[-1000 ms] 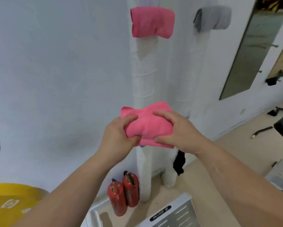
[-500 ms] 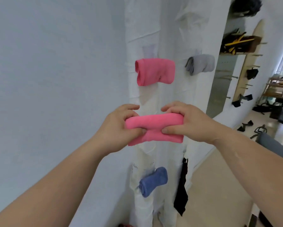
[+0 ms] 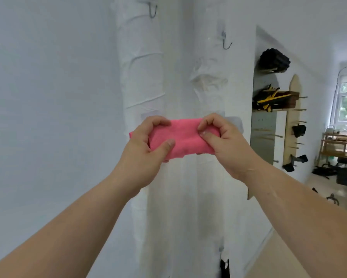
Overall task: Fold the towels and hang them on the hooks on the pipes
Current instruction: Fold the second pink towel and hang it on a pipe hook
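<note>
A folded pink towel [image 3: 183,138] is held level in front of two white wrapped pipes. My left hand [image 3: 146,149] grips its left end and my right hand [image 3: 226,143] pinches its right end. The left pipe [image 3: 141,63] has a bare metal hook [image 3: 152,11] near the top. The right pipe [image 3: 208,81] carries another bare hook [image 3: 225,42] above the towel. A sliver of a grey towel [image 3: 235,122] shows just behind my right hand. Whatever hangs on the left pipe behind the pink towel is hidden.
A black cloth [image 3: 224,268] hangs from a low hook at the bottom of the right pipe. To the right stands a pegboard [image 3: 264,137] with black rollers and bands, a wooden peg rack [image 3: 291,125], and gym gear on the floor. A plain white wall fills the left.
Both hands have lifted the pink towel upward along the pipes. The view tilted up, so the two upper hooks now show and the hung pink, grey and blue towels dropped from sight.
</note>
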{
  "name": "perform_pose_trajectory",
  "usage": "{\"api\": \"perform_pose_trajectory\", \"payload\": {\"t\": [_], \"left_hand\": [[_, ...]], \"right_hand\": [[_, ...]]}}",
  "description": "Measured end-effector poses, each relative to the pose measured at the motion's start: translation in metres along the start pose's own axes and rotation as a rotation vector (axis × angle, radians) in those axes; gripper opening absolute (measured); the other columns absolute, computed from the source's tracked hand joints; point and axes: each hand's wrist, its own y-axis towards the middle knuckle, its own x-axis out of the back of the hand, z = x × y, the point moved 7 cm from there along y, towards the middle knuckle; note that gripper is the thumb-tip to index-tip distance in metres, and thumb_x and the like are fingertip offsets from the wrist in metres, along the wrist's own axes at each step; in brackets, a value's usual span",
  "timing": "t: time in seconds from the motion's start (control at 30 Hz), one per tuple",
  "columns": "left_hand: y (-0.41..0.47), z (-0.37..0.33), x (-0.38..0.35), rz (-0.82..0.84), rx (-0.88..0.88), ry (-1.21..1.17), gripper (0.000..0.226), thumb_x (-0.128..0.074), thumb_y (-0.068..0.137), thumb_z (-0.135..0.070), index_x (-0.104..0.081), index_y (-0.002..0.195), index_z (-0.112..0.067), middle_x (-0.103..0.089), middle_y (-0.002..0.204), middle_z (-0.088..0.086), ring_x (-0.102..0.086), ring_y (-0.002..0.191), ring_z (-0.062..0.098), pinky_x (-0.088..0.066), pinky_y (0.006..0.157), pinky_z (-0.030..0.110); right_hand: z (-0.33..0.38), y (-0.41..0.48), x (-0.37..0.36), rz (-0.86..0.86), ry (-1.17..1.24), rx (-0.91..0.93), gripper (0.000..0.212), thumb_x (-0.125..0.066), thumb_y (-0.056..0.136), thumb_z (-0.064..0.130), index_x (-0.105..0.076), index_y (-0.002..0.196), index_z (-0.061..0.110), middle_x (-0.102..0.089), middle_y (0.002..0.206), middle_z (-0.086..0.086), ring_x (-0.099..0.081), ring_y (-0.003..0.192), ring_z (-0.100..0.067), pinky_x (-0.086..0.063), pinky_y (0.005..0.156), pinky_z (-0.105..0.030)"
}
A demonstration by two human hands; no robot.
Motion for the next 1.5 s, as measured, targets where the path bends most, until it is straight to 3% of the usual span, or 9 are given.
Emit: {"api": "perform_pose_trajectory", "payload": {"t": [0.07,0.17,0.33,0.57,0.7,0.9,1.13,1.3,1.5], "left_hand": [[0.026,-0.012,-0.021,-0.036,-0.041,0.057,0.040,-0.072,0.089,-0.015,-0.060,0.112,-0.045,-0.057,0.123,-0.012,-0.062,0.105,0.014,-0.058,0.086,0.036],[0.071,-0.030,-0.064,-0.096,-0.139,0.163,0.047,-0.076,0.083,-0.010,-0.061,0.112,-0.044,-0.061,0.117,-0.014,-0.061,0.099,0.010,-0.051,0.081,0.024],[0.167,-0.032,-0.150,-0.209,-0.139,0.254,0.050,-0.081,0.077,-0.005,-0.063,0.106,-0.042,-0.064,0.101,-0.014,-0.061,0.080,0.006,-0.050,0.065,0.020],[0.282,-0.050,-0.208,-0.273,-0.119,0.384,0.050,-0.080,0.079,-0.002,-0.064,0.109,-0.037,-0.063,0.108,-0.007,-0.064,0.085,0.013,-0.052,0.070,0.021],[0.315,-0.073,-0.207,-0.336,-0.174,0.476,0.048,-0.079,0.080,-0.001,-0.065,0.113,-0.033,-0.063,0.108,-0.009,-0.063,0.085,0.011,-0.051,0.069,0.016],[0.350,-0.110,-0.191,-0.475,-0.283,0.499,0.048,-0.076,0.082,0.000,-0.063,0.117,-0.029,-0.056,0.105,-0.013,-0.059,0.086,0.006,-0.049,0.070,0.015],[0.376,-0.086,-0.179,-0.528,-0.217,0.582,0.047,-0.075,0.081,-0.002,-0.063,0.117,-0.029,-0.058,0.116,-0.002,-0.060,0.097,0.015,-0.049,0.076,0.017],[0.374,-0.075,-0.177,-0.521,-0.196,0.516,0.049,-0.073,0.082,0.002,-0.061,0.119,-0.026,-0.053,0.103,-0.016,-0.056,0.086,0.001,-0.046,0.059,0.005],[0.365,-0.067,-0.182,-0.451,-0.083,0.457,0.047,-0.063,0.084,0.004,-0.061,0.120,-0.026,-0.062,0.111,0.001,-0.064,0.086,0.014,-0.054,0.065,0.022]], "right_hand": [[0.001,0.024,0.028,-0.009,0.021,0.053,0.027,-0.052,0.096,-0.005,-0.064,0.084,0.016,-0.062,0.086,0.009,-0.058,0.076,-0.013,-0.055,0.063,-0.030],[-0.008,0.067,0.083,0.004,0.059,0.106,0.015,-0.068,0.090,0.005,-0.067,0.086,0.020,-0.065,0.093,0.004,-0.060,0.079,-0.023,-0.057,0.070,-0.050],[-0.038,0.150,0.177,0.095,0.068,0.168,0.029,-0.086,0.076,0.006,-0.067,0.095,0.018,-0.067,0.105,0.003,-0.066,0.089,-0.014,-0.060,0.079,-0.032],[-0.055,0.273,0.252,0.200,0.055,0.213,0.029,-0.087,0.077,0.013,-0.069,0.099,0.021,-0.066,0.113,-0.002,-0.066,0.091,-0.018,-0.058,0.073,-0.024],[-0.042,0.312,0.259,0.200,0.094,0.310,0.028,-0.085,0.079,0.013,-0.069,0.103,0.019,-0.064,0.109,0.003,-0.064,0.090,-0.013,-0.054,0.069,-0.018],[0.002,0.369,0.254,0.144,0.127,0.445,0.028,-0.084,0.079,0.012,-0.069,0.101,0.023,-0.065,0.114,0.000,-0.065,0.098,-0.016,-0.058,0.080,-0.024],[-0.024,0.398,0.231,0.105,0.107,0.397,0.029,-0.080,0.083,0.010,-0.067,0.106,0.020,-0.062,0.115,-0.001,-0.062,0.094,-0.012,-0.054,0.072,-0.015],[-0.043,0.396,0.227,0.148,0.216,0.331,0.034,-0.081,0.082,0.009,-0.066,0.112,0.016,-0.063,0.110,0.002,-0.066,0.095,-0.015,-0.060,0.079,-0.024],[-0.051,0.390,0.224,0.237,0.202,0.252,0.032,-0.079,0.085,0.016,-0.064,0.113,0.017,-0.063,0.121,-0.008,-0.069,0.106,-0.024,-0.061,0.085,-0.034]]}}
